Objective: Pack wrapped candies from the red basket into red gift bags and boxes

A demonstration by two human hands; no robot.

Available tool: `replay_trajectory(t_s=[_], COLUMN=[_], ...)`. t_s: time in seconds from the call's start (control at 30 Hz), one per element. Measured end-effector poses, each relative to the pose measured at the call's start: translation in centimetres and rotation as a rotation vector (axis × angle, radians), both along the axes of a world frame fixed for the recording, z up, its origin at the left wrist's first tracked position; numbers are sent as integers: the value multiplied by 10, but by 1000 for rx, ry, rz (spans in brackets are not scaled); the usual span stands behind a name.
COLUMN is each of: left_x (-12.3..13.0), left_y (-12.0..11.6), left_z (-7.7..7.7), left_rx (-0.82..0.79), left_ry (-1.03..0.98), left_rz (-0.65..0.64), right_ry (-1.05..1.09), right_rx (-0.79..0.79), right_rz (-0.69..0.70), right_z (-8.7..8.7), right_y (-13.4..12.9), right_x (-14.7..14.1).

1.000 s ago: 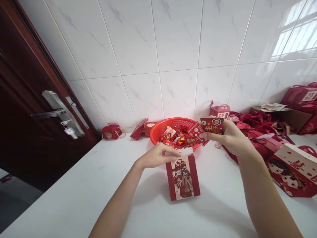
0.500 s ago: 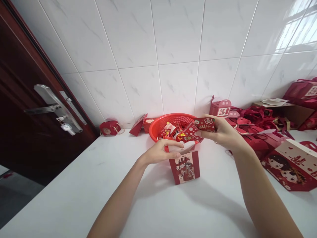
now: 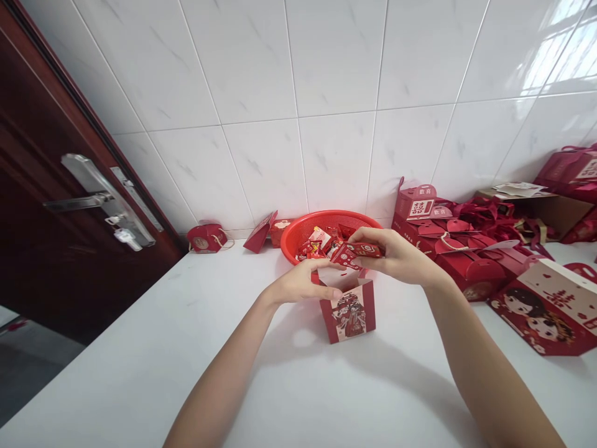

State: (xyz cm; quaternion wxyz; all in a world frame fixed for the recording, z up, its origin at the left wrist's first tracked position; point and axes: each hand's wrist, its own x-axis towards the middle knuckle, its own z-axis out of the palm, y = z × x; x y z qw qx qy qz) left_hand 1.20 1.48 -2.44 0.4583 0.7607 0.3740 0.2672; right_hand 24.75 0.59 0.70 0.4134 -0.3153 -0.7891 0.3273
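Note:
A red paper candy box [image 3: 349, 316] with a printed couple on its front stands upright on the white table, its top open. My left hand [image 3: 301, 283] grips the box's upper left edge, thumb on the front and fingers behind. Just above the opening, my right hand [image 3: 394, 252] is closed on red candy packets [image 3: 352, 252], pinched between thumb and fingers; how many I cannot tell. Behind the box sits a red plastic basket [image 3: 290, 239] with wrapped candies [image 3: 318, 242] in it, partly hidden by both hands.
Several red gift boxes [image 3: 471, 264] crowd the right side, with a larger couple-printed box [image 3: 548, 311] in front. A small red box [image 3: 206, 238] and a tilted red card box [image 3: 260, 233] stand by the tiled wall [image 3: 336, 162]. At left is a dark door [image 3: 60, 186].
My right hand has moved left and slightly down with the candy packets, from beside the basket to over the box opening. My left hand stays on the box.

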Motion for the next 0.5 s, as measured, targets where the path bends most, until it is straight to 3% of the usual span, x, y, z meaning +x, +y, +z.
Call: replay_trajectory(t_s=[0.13, 0.33, 0.5], left_x=[0, -1, 0], left_y=[0, -2, -2], left_z=[0, 4, 4], left_rx=[19, -116, -61], left_ry=[-41, 77, 62], left_rz=[7, -54, -80], right_ry=[-20, -134, -213], right_rx=[29, 50, 32], right_rz=[-4, 48, 76], right_z=[-1, -4, -8], right_y=[0, 2, 5], right_x=[0, -3, -5])
